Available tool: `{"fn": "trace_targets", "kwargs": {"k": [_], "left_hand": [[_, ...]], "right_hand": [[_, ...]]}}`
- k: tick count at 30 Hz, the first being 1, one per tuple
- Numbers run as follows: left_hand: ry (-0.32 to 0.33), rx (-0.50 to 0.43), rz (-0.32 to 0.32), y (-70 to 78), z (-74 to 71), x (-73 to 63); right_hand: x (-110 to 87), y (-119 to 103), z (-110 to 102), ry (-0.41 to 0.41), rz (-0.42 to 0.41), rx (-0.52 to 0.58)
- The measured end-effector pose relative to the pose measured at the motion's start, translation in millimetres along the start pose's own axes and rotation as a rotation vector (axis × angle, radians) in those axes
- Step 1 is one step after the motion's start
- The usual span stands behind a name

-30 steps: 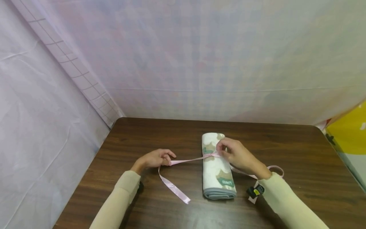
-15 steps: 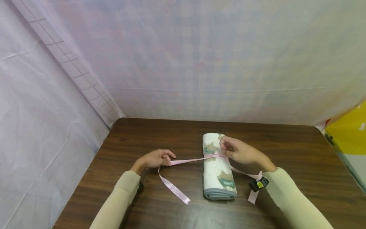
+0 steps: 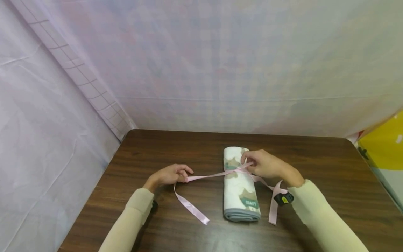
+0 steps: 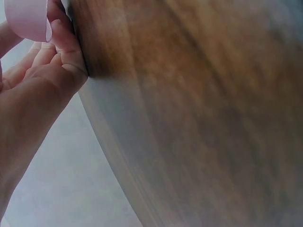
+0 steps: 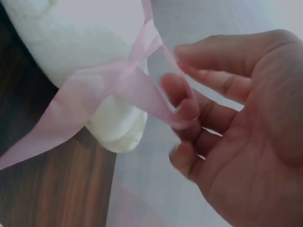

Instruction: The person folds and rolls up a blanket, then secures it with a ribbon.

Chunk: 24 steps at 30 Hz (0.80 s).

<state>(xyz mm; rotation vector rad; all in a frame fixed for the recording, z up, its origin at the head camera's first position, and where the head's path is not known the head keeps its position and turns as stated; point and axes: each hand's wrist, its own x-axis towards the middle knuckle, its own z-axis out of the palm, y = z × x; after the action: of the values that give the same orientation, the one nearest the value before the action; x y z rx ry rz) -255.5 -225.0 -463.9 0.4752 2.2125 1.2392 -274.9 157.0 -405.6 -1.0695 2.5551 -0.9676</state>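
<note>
A rolled white towel (image 3: 237, 189) with a tan and green leaf print and grey underside lies on the brown table (image 3: 141, 150). Round its middle runs a pink satin ribbon (image 3: 209, 175), crossed on top. Left of the roll, my left hand (image 3: 171, 174) pinches one ribbon length, drawn fairly taut, its tail curling down onto the table. Over the roll's right side, my right hand (image 3: 267, 164) has curled fingers hooked in a small ribbon loop (image 5: 189, 111). Thumb and fingertips stand apart in the right wrist view.
The ribbon's other tail (image 3: 273, 210) lies right of the roll, beside the right wrist's black camera (image 3: 284, 198). A pale curtain (image 3: 217, 70) hangs behind the table, with a white sheet (image 3: 47, 157) at the left. Something yellow (image 3: 382, 150) stands beyond the right edge.
My right hand has shifted slightly right, and a strip of ribbon now rises to its fingers. The right tail has slid left below the wrist. My left hand stays put.
</note>
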Motion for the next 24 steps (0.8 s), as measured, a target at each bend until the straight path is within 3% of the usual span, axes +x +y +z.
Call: {"fn": "trace_targets", "kwargs": {"k": [9, 15, 21, 24], "left_hand": [[-0.013, -0.016, 0.004, -0.5, -0.5, 0.1], [-0.003, -0.006, -0.002, 0.8, -0.9, -0.5], [-0.009, 0.003, -0.005, 2.5, -0.7, -0.9], [-0.015, 0.003, 0.0, 2.8, -1.2, -1.1]], "right_hand": [[0.4, 4.2, -8.5, 0.008, -0.011, 0.034], [-0.7, 4.2, -16.5, 0.009, -0.001, -0.022], [-1.2, 4.1, -19.3, 0.041, -0.066, 0.087], [-1.3, 2.4, -21.7, 0.055, -0.043, 0.009]]}}
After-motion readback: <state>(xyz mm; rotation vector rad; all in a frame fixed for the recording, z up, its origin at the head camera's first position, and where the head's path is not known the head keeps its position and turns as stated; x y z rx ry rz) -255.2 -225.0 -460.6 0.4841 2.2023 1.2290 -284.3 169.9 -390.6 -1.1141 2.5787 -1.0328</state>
